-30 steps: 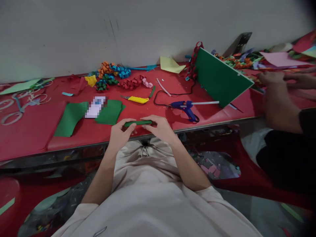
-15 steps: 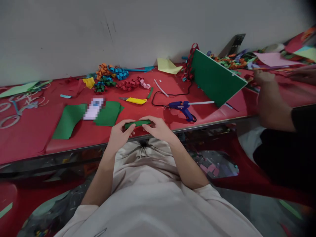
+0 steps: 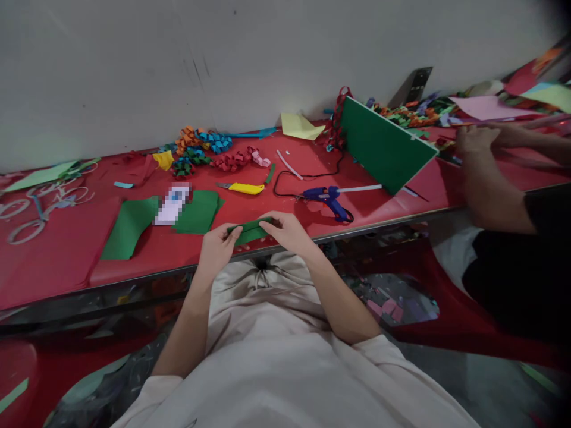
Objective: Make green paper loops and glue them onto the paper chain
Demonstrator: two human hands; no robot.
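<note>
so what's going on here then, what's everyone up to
A person holds a folded piece of green paper between their left hand and right hand, at the near edge of a red table. Beyond their hands lie a yellow cutter with its blade out and a blue glue gun with a white stick in its back. Off to the right, another person's hand is over the table; what it is handling is hard to make out.

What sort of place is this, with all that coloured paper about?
Probably a papercraft workspace, perhaps a small workshop or classroom; I can't tell which. On the red table are a blue glue gun, a yellow utility knife and bunches of curled paper strips.
</note>
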